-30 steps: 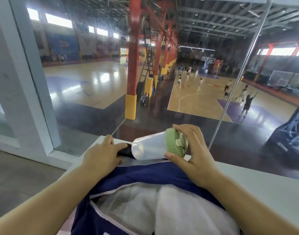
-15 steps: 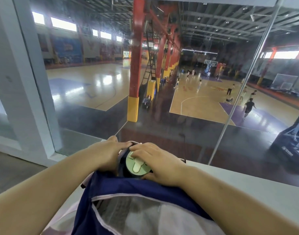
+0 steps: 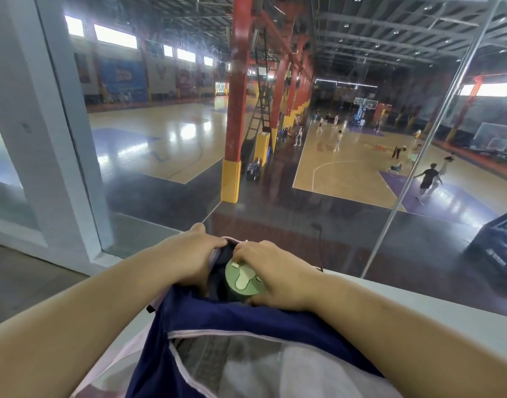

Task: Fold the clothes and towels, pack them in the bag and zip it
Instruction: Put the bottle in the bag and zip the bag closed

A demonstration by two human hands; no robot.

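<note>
A navy blue bag [image 3: 235, 320] with pale pink trim and a mesh panel lies on the white ledge [image 3: 418, 300] in front of me. Light folded cloth [image 3: 246, 372] shows through the mesh. A bottle with a green lid [image 3: 242, 280] stands upright in a pocket at the bag's far end, only its lid showing. My right hand [image 3: 278, 277] is wrapped around the lid. My left hand [image 3: 189, 254] grips the pocket's edge and holds it apart, just left of the bottle.
A glass wall [image 3: 304, 196] rises right behind the ledge, with a white pillar [image 3: 45, 139] at the left. Beyond the glass, far below, is a basketball hall with red columns and people playing. A grey floor [image 3: 25, 282] lies left of the ledge.
A second ago my right hand held the bottle sideways above the bag. It has since gone upright down into the end pocket, which my left hand keeps apart.
</note>
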